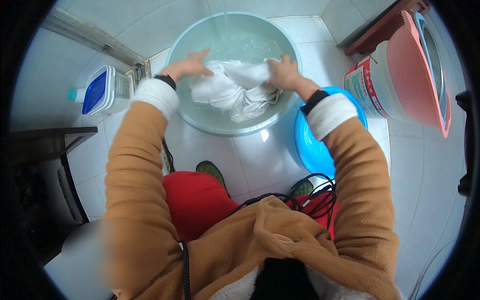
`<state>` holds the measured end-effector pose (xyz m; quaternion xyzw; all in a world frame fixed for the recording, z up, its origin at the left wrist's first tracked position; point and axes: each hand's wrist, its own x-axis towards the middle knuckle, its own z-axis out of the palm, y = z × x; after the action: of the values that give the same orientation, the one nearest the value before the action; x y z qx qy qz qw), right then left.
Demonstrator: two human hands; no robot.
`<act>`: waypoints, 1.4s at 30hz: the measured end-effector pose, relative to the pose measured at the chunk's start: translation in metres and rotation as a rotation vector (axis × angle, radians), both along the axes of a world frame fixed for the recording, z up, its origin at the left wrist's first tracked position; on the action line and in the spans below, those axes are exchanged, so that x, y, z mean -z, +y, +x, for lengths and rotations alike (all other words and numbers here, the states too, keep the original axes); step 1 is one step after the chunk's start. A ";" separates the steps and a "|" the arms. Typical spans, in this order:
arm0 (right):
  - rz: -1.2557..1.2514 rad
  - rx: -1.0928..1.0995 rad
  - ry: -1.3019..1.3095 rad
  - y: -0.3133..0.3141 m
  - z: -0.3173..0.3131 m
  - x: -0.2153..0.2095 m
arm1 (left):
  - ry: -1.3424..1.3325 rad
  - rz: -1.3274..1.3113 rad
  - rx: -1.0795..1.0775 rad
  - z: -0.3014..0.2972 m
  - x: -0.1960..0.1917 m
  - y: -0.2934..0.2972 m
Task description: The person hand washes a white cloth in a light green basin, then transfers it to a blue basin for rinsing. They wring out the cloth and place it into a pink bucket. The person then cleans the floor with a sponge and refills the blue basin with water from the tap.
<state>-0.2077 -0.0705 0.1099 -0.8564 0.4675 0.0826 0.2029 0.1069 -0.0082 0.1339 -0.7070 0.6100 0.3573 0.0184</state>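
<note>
A soaked white cloth (227, 90) lies bunched in a large pale green basin (182, 107) of water. At its left edge is my left hand (190, 66), slightly blurred, with its fingers spread apart and touching or just beside the cloth. On the other side my right hand (287, 75) grips a raised fold of the cloth. Part of the cloth sits under the water, near the basin's front. A thin stream of water (225, 20) falls in at the back.
A blue basin (312, 145) stands on the tiled floor by my right forearm. Farther right are a white bucket (365, 85) and a pink basin (412, 70). A clear tub with a blue lid (95, 93) stands at the left. Black cables (320, 200) lie across my lap.
</note>
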 end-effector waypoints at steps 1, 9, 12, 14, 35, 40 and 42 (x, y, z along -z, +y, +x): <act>0.039 -0.073 0.180 0.004 0.010 0.015 | 0.065 0.107 -0.086 -0.005 0.023 0.006; 0.258 -0.034 0.489 -0.006 0.081 0.050 | -0.102 0.170 -0.160 -0.068 0.100 0.000; 0.202 -0.049 0.576 -0.027 0.100 0.058 | -0.158 0.161 -0.107 -0.056 0.111 -0.022; 0.167 -0.013 0.516 -0.041 0.110 0.068 | -0.153 0.093 -0.115 -0.046 0.118 -0.041; 0.215 -0.348 0.021 -0.012 0.043 0.059 | -0.308 -0.076 0.432 -0.069 0.114 0.035; -0.536 -0.144 -0.329 0.032 -0.145 0.001 | -0.321 -0.156 0.759 -0.073 0.089 0.058; -0.627 0.142 -0.143 0.071 -0.233 -0.001 | -0.344 -0.261 0.843 -0.080 0.076 0.070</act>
<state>-0.4404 0.0001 0.1105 -0.8460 0.5134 -0.1400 -0.0332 0.0267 0.0613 0.0580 -0.4431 0.8717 0.1165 0.1736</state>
